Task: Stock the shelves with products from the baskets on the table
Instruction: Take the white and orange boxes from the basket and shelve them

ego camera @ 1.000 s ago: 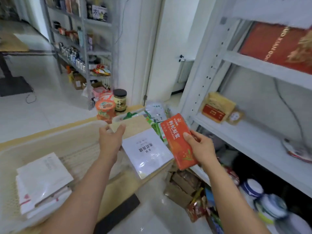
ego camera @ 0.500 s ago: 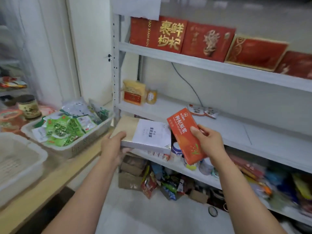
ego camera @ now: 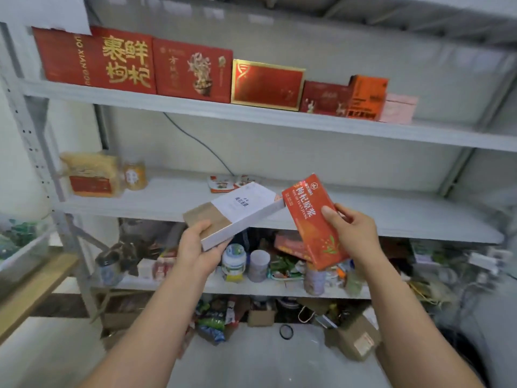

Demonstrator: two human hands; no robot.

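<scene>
- Head view: A person's left hand (ego camera: 197, 251) grasps a flat white-and-tan box (ego camera: 234, 212) by its near end, level with the middle shelf (ego camera: 391, 219).
- The right hand (ego camera: 353, 234) grips an orange carton (ego camera: 314, 221), thumb across its face; the two packages' corners meet.
- Red gift boxes (ego camera: 193, 70) line the upper shelf.

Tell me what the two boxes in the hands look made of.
The flat white-and-tan box in the left hand: matte paperboard, probably; crisp edges, dull surface. The orange-red box in the right hand: coated card, likely; faint sheen, printed graphics.
</scene>
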